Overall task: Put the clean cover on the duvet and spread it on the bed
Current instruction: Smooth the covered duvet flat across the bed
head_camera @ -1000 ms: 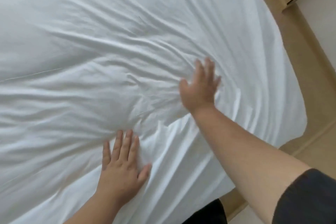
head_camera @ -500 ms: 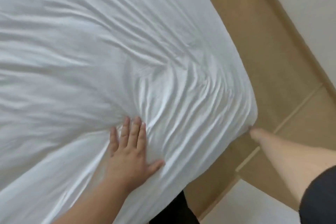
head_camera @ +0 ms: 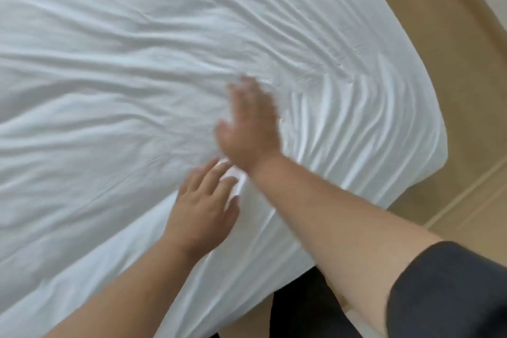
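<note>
Lying flat on the white duvet (head_camera: pixel 137 77), the right hand (head_camera: pixel 248 125) has its fingers stretched out straight and close together, palm down on the creased cloth; it is blurred. Just beside its wrist, the left hand (head_camera: pixel 201 211) rests on the same cover with fingers slightly spread and loosely bent, gripping nothing. The duvet covers the bed, its wrinkled corner near the tan floor (head_camera: pixel 466 90). A dark sleeve (head_camera: pixel 452 296) covers the right upper arm.

No readable text, labels, numbers — plain surfaces only
</note>
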Available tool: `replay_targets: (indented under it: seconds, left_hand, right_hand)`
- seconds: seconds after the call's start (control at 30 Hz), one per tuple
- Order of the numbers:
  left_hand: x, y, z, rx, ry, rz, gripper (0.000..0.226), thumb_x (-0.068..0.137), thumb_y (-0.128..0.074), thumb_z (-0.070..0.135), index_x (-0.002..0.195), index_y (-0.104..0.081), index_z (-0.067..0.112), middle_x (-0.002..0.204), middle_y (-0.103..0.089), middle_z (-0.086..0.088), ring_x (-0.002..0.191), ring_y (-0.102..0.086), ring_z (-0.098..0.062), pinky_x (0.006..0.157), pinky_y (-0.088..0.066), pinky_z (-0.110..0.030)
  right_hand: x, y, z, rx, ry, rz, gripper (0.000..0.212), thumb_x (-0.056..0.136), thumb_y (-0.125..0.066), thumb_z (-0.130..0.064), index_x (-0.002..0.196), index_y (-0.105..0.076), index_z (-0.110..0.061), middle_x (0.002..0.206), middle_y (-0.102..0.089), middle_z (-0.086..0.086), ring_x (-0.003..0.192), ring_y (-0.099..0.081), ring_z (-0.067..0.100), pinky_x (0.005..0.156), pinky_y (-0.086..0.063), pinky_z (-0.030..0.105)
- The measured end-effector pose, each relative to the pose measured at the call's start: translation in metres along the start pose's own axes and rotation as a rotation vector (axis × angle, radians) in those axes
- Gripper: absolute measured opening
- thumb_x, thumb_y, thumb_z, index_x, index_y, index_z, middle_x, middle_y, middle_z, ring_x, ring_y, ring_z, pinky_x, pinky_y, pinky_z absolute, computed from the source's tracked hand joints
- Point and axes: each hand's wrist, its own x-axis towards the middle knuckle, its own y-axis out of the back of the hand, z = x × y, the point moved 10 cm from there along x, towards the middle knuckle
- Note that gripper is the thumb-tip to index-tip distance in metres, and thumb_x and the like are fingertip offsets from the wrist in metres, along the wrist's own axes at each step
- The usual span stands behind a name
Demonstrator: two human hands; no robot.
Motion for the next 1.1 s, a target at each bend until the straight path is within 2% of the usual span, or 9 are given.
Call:
replay_targets:
  seconds: [0.13, 0.27, 0.43, 0.57, 0.67, 0.73, 0.8, 0.93, 1.1]
  left_hand:
    - [-0.114, 0.023, -0.131, 0.030, 0.330, -0.211, 0.066, 0.091, -0.038, 0.049, 0.137, -0.060, 0.008, 0.141, -0.055, -0.022, 0.130, -0.049, -0.047, 0.103, -0.041, -0.061]
    - [-0.190, 0.037, -0.165, 0.164, 0.234, -0.314, 0.062, 0.097, -0.036, 0.042, 0.138, -0.057, 0.000, 0.141, -0.055, -0.024, 0.130, -0.048, -0.042, 0.111, -0.030, -0.045]
    - [-0.184, 0.016, -0.165, 0.211, 0.287, -0.262, 0.068, 0.097, -0.032, 0.046, 0.125, -0.061, -0.009, 0.134, -0.057, -0.029, 0.121, -0.054, -0.047, 0.106, -0.038, -0.055]
    - [-0.136, -0.005, -0.132, 0.177, 0.250, -0.200, 0.063, 0.092, -0.037, 0.040, 0.131, -0.057, -0.005, 0.138, -0.054, -0.026, 0.125, -0.048, -0.044, 0.105, -0.038, -0.057]
    - [-0.103, -0.018, -0.096, 0.189, 0.177, -0.163, 0.063, 0.093, -0.037, 0.038, 0.134, -0.055, -0.006, 0.140, -0.052, -0.026, 0.130, -0.045, -0.043, 0.109, -0.036, -0.056]
    - [-0.086, -0.036, -0.066, 0.179, 0.134, -0.174, 0.066, 0.094, -0.034, 0.039, 0.138, -0.052, -0.006, 0.146, -0.049, -0.024, 0.139, -0.039, -0.043, 0.117, -0.026, -0.054]
    - [-0.075, -0.059, -0.041, 0.184, 0.153, -0.218, 0.073, 0.093, -0.027, 0.044, 0.148, -0.042, -0.001, 0.158, -0.036, -0.019, 0.150, -0.023, -0.036, 0.125, -0.007, -0.047]
    - [-0.059, -0.095, -0.003, 0.200, 0.166, -0.301, 0.082, 0.093, -0.011, 0.056, 0.160, -0.010, 0.009, 0.169, -0.002, -0.008, 0.153, 0.019, -0.016, 0.123, 0.015, -0.040]
    - [-0.050, -0.115, 0.015, 0.303, 0.125, -0.410, 0.089, 0.091, -0.001, 0.068, 0.157, 0.011, 0.010, 0.161, 0.031, 0.000, 0.145, 0.040, -0.016, 0.115, 0.031, -0.038]
  right_hand:
    - [-0.073, -0.137, -0.190, 0.066, 0.227, -0.424, 0.069, 0.095, -0.052, -0.030, 0.157, -0.026, -0.013, 0.170, -0.003, 0.007, 0.156, 0.004, 0.025, 0.125, 0.007, 0.045]
    - [-0.129, -0.177, -0.227, 0.125, 0.251, -0.571, 0.041, 0.092, -0.058, -0.025, 0.130, -0.054, -0.011, 0.141, -0.045, 0.013, 0.133, -0.041, 0.034, 0.109, -0.035, 0.045]
    - [-0.097, -0.152, -0.084, 0.150, -0.162, -0.545, 0.031, 0.097, -0.047, -0.034, 0.113, -0.064, -0.014, 0.120, -0.065, 0.016, 0.110, -0.062, 0.037, 0.079, -0.041, 0.038]
    - [-0.094, -0.044, 0.145, -0.160, -0.515, -0.344, 0.048, 0.096, -0.037, -0.048, 0.120, -0.067, -0.018, 0.127, -0.067, 0.013, 0.112, -0.065, 0.035, 0.084, -0.044, 0.038]
    - [-0.136, 0.007, 0.293, 0.196, -1.000, -0.655, 0.031, 0.098, -0.058, -0.038, 0.108, -0.073, -0.013, 0.131, -0.066, 0.017, 0.103, -0.068, 0.037, 0.092, -0.048, 0.046]
    - [-0.169, 0.019, 0.345, 0.468, -0.967, -0.757, 0.032, 0.081, -0.080, -0.038, 0.103, -0.079, -0.016, 0.118, -0.074, 0.013, 0.099, -0.073, 0.036, 0.085, -0.056, 0.051]
    - [-0.248, 0.035, 0.412, 0.164, -1.148, -0.823, 0.056, 0.061, -0.086, -0.048, 0.103, -0.078, -0.012, 0.112, -0.075, 0.017, 0.099, -0.072, 0.039, 0.083, -0.055, 0.049]
    - [-0.353, 0.037, 0.442, -0.084, -1.165, -0.363, 0.007, 0.091, -0.069, -0.012, 0.087, -0.065, -0.007, 0.097, -0.064, 0.017, 0.102, -0.063, 0.039, 0.080, -0.045, 0.037]
    - [-0.254, 0.022, 0.303, 0.300, -0.835, -0.074, 0.013, 0.093, -0.070, -0.021, 0.084, -0.065, -0.030, 0.085, -0.066, -0.014, 0.076, -0.059, 0.007, 0.063, -0.040, 0.023]
